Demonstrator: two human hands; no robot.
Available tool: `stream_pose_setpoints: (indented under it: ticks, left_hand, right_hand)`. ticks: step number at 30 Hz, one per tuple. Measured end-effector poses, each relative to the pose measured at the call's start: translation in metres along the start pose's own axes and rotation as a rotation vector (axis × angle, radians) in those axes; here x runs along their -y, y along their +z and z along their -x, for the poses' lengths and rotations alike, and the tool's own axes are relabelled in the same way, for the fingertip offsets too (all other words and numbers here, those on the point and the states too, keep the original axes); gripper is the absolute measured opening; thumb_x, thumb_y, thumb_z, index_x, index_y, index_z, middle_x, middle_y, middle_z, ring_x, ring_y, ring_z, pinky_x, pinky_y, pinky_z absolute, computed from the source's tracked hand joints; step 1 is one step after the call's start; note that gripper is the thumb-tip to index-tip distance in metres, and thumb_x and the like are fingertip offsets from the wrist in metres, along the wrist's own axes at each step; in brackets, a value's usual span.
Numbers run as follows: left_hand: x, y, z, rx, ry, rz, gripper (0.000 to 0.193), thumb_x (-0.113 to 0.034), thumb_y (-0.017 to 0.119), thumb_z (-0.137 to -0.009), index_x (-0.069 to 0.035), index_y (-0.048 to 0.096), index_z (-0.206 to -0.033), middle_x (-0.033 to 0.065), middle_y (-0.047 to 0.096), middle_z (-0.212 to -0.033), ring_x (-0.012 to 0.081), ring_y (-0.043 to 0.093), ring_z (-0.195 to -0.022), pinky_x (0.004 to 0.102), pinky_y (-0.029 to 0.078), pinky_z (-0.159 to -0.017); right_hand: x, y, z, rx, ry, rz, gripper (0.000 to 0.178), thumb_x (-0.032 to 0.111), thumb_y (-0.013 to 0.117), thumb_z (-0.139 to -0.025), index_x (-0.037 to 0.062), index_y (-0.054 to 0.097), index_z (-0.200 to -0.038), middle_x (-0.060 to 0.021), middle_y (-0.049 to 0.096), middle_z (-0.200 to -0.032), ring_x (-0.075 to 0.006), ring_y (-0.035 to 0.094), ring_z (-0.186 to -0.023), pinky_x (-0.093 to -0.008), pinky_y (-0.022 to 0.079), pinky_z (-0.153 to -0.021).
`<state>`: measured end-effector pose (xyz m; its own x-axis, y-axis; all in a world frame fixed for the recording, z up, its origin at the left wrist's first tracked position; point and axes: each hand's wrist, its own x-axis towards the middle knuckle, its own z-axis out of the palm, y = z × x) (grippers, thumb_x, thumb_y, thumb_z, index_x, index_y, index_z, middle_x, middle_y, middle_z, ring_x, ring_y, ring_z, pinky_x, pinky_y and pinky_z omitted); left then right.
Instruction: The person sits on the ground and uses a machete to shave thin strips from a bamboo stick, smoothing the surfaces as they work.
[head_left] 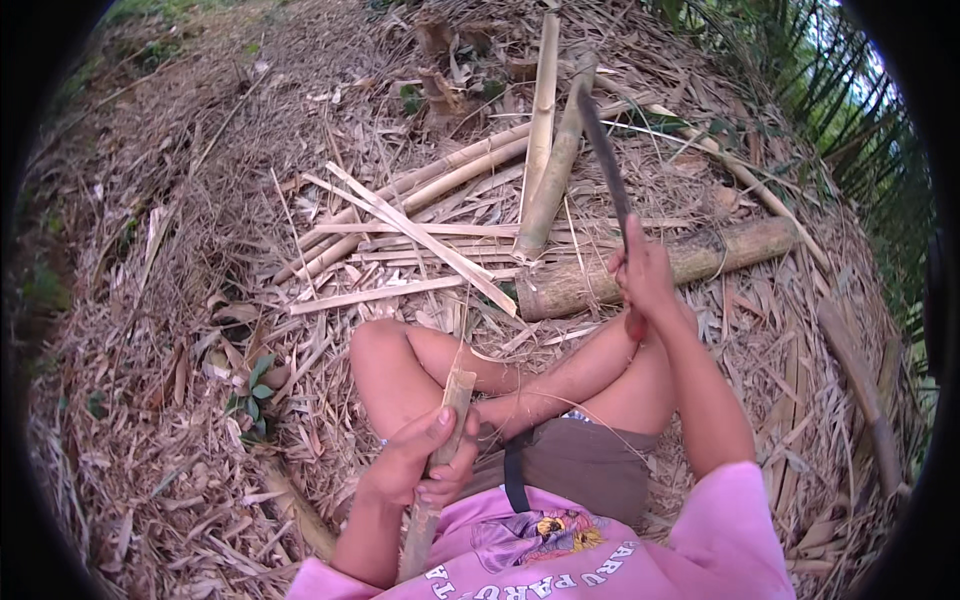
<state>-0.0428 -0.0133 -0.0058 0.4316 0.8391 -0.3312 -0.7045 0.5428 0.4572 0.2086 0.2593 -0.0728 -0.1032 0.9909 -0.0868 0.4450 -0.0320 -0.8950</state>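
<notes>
Pink shirt [640, 565] filling btm edge | L hand [425, 455], fingers clasping bamboo strip [458, 395] upright-ish by torso | R hand [648, 275], fingers gripping knife [606, 150], blade pointing fwd | log [735, 252] lying past legs [555, 390]

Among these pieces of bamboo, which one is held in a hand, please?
The bamboo strip in the left hand; the split strips and round poles beyond the crossed legs are unheld, and the right hand holds a long-bladed knife.
</notes>
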Motion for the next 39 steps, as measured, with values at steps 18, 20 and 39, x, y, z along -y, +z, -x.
stream_pose_setpoints:
  ticks: [18, 20, 39]
  left_hand:
    - [0.016, 0.056, -0.023, -0.573, 0.306, -1.107, 0.024, -0.016, 0.053, -0.102, 0.004, 0.061, -0.113, 0.0094, 0.067, -0.079, 0.014, 0.062, -0.071, 0.0297, 0.05, -0.068]
    - [0.018, 0.057, -0.022, -0.53, 0.345, -1.131, 0.022, -0.015, 0.052, -0.102, 0.004, 0.061, -0.11, 0.0123, 0.066, -0.078, 0.0184, 0.063, -0.068, 0.0315, 0.05, -0.067]
    - [0.022, 0.051, 0.001, -0.518, 0.081, -0.982, 0.023, -0.019, 0.052, -0.101, 0.003, 0.06, -0.097, 0.0066, 0.061, -0.071, 0.013, 0.053, -0.064, 0.0334, 0.046, -0.059]
  right_hand:
    - [0.037, 0.02, 0.107, 0.934, -0.454, -0.148, 0.063, 0.056, 0.051, -0.097, 0.0007, 0.061, -0.068, -0.0103, 0.058, -0.059, -0.022, 0.059, -0.057, -0.0359, 0.047, -0.057]
    - [0.042, 0.017, 0.105, 1.085, -0.299, -0.213, 0.066, 0.058, 0.047, -0.099, 0.0012, 0.06, -0.067, -0.0074, 0.058, -0.059, -0.0183, 0.058, -0.059, -0.0347, 0.047, -0.058]
    - [-0.006, 0.024, 0.015, -0.008, -0.962, 0.601, 0.061, 0.065, 0.063, -0.08, 0.0068, 0.056, -0.064, -0.0093, 0.056, -0.058, -0.0252, 0.061, -0.052, -0.0384, 0.047, -0.05]
